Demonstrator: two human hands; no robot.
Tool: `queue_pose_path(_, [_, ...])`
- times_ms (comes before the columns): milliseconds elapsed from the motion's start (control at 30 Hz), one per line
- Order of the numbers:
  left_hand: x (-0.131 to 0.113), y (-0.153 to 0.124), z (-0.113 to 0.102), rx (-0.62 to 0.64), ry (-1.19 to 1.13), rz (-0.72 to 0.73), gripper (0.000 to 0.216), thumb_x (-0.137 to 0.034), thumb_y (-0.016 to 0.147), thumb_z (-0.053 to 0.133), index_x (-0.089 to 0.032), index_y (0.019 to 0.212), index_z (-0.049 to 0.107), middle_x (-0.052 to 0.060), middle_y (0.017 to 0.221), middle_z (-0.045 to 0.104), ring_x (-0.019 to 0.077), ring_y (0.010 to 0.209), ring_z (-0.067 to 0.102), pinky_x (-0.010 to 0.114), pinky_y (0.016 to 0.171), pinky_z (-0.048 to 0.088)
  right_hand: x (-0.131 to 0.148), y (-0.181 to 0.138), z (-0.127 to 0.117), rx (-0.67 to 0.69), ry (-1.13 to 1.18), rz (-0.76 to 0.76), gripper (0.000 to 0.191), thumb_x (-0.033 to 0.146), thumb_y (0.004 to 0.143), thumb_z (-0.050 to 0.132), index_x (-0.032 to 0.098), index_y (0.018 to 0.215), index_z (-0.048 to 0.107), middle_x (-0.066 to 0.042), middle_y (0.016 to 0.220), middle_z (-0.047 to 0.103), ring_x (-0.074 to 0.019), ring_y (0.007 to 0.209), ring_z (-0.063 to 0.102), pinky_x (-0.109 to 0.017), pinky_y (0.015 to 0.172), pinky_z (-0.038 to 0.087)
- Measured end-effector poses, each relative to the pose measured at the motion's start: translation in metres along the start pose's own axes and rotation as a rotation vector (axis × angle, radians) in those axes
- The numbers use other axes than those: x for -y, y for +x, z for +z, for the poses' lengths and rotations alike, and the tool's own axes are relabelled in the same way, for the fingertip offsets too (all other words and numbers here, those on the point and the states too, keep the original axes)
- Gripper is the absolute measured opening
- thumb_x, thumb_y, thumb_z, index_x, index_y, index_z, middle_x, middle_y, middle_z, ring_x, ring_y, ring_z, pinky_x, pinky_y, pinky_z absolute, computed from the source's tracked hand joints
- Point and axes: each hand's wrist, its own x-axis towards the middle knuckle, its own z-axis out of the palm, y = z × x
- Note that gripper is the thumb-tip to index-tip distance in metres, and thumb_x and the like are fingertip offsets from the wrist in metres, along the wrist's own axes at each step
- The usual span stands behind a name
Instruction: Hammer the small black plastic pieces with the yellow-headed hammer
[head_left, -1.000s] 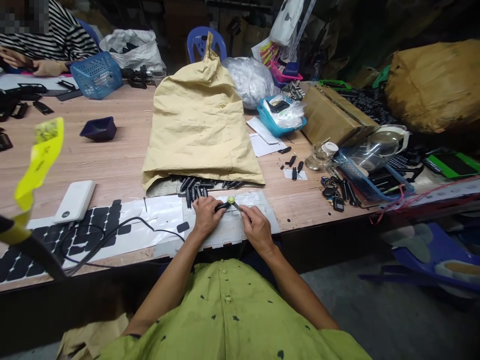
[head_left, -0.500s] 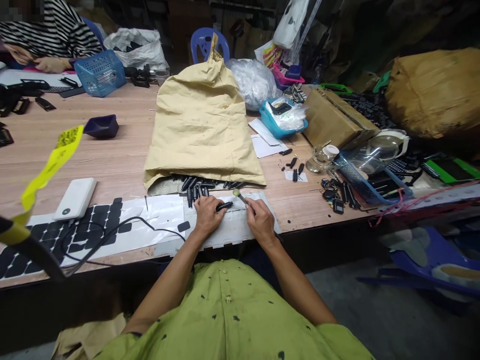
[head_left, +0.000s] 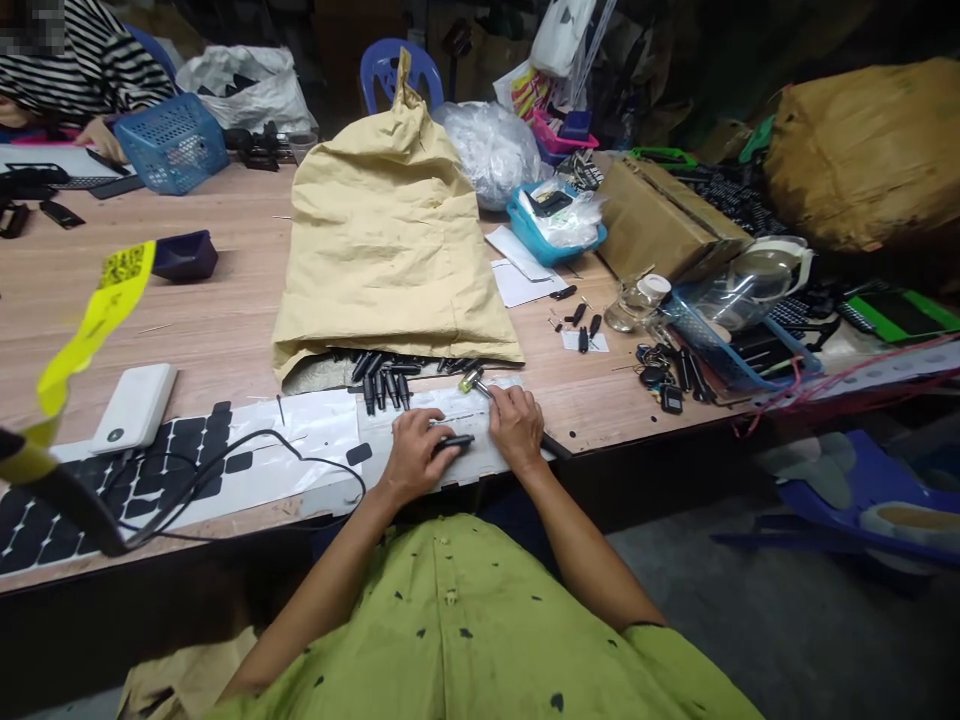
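Left hand (head_left: 415,452): low over a pale work board (head_left: 484,462), thumb and fingers closed on a black tube (head_left: 457,441), which lies nearly level and pokes out toward your right.
Right hand (head_left: 517,427): curled tight round the handle of a small hammer (head_left: 471,381); the head points away from you, beyond the tube and apart from it. Whether the head touches the board cannot be told.
Step in hand: you appear to be steadying the tube, with the hammer held off it.
Next move: seems to call for a firm hold on the tube, fingertips clear of the hammer head.
Tube pile: more black tubes (head_left: 381,386) lie at the near end of a tan cloth sack (head_left: 397,240), just beyond your left hand.
Table (head_left: 240,320): wood-patterned; leftward, a flat white box (head_left: 135,408) and a dark cable (head_left: 217,466); rightward, a clear jar (head_left: 634,308).
Room: dim and crowded; a blue chair (head_left: 397,72) stands behind the sack, and a person in striped sleeves (head_left: 135,72) is at far left, near a blue basket (head_left: 171,150).
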Motion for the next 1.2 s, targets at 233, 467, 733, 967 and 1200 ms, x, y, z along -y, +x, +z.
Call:
queue_pose_path(233, [-0.022, -0.037, 0.001, 0.222, 0.044, 0.357, 0.013, -0.031, 0.087, 0.068, -0.022, 0.095, 0.073, 0.012, 0.128, 0.065, 0.0299, 0.117, 0.053, 0.045, 0.098, 0.044, 0.004, 0.0, -0.002, 0.043, -0.023, 0.022, 0.029, 0.019, 0.097, 0.053, 0.024, 0.117, 0.073, -0.008, 0.093, 0.062, -0.0232, 0.089, 0.048, -0.033, 0.073, 0.032])
queue_pose_path(467, [-0.022, -0.025, 0.002, 0.096, 0.023, 0.239, 0.015, -0.037, 0.088, 0.068, -0.024, 0.094, 0.073, 0.01, 0.115, 0.07, 0.0276, 0.107, 0.058, 0.044, 0.093, 0.046, 0.005, 0.0, -0.002, 0.046, -0.029, 0.017, 0.029, 0.02, 0.098, 0.052, 0.024, 0.118, 0.072, -0.008, 0.093, 0.061, -0.0235, 0.089, 0.048, -0.033, 0.074, 0.032])
queue_pose_path(733, [0.025, 0.04, -0.019, -0.347, 0.313, -0.489, 0.019, -0.037, 0.085, 0.066, -0.02, 0.089, 0.074, 0.013, 0.097, 0.065, 0.034, 0.1, 0.055, 0.046, 0.084, 0.044, 0.006, 0.001, 0.001, 0.059, -0.023, 0.028, 0.03, 0.019, 0.096, 0.051, 0.024, 0.117, 0.072, -0.008, 0.094, 0.059, -0.024, 0.09, 0.047, -0.033, 0.074, 0.033])
queue_pose_path(967, [0.029, 0.041, -0.016, -0.261, 0.32, -0.43, 0.015, -0.034, 0.082, 0.07, -0.02, 0.081, 0.075, 0.013, 0.099, 0.062, 0.0335, 0.1, 0.053, 0.046, 0.085, 0.044, 0.009, 0.002, 0.0, 0.053, -0.043, 0.022, 0.027, 0.02, 0.097, 0.052, 0.024, 0.115, 0.072, -0.008, 0.093, 0.06, -0.0238, 0.089, 0.047, -0.033, 0.073, 0.032])
queue_pose_path(1200, [0.024, 0.028, 0.0, -0.071, 0.165, -0.199, 0.016, -0.034, 0.09, 0.066, -0.024, 0.099, 0.076, 0.007, 0.088, 0.066, 0.0272, 0.091, 0.056, 0.039, 0.083, 0.042, 0.007, 0.004, 0.0, 0.04, -0.004, 0.034, 0.028, 0.019, 0.097, 0.053, 0.025, 0.115, 0.074, -0.008, 0.091, 0.063, -0.0237, 0.088, 0.051, -0.033, 0.073, 0.035])
